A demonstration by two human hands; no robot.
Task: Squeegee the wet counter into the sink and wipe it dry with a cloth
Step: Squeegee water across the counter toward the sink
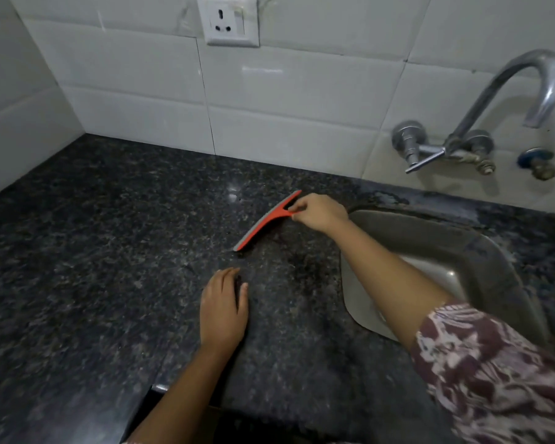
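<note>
One worktop [93, 251]: dark speckled stone filling the view from 6 to 10 o'clock and running back to the wall.
Tiled wall [285, 100]: white, spanning 10 to 2 o'clock along the worktop's far edge.
Sink [462, 251]: steel basin sunk into the worktop at 3 to 4 o'clock; the right forearm crosses above it and hides its near-left part.
Sleeve [494, 363]: maroon and white pattern, at 5 o'clock.
Tap [507, 81]: curved metal spout on the wall at 2 o'clock, over the sink's far side.
Left grip [223, 307]: released, palm down, fingers straight on the worktop just below centre toward 6 o'clock; near the squeegee's lower end but apart from it.
Right grip [321, 213]: just off centre toward 2 o'clock, fingers curled, pinching the squeegee's handle; it stands between the blade and the sink's rim.
Squeegee [263, 222]: red with a grey rubber edge, at centre, blade on the worktop slanting from 7 to 1 o'clock, left of the sink.
Socket [227, 22]: white, on the wall at 12 o'clock.
</note>
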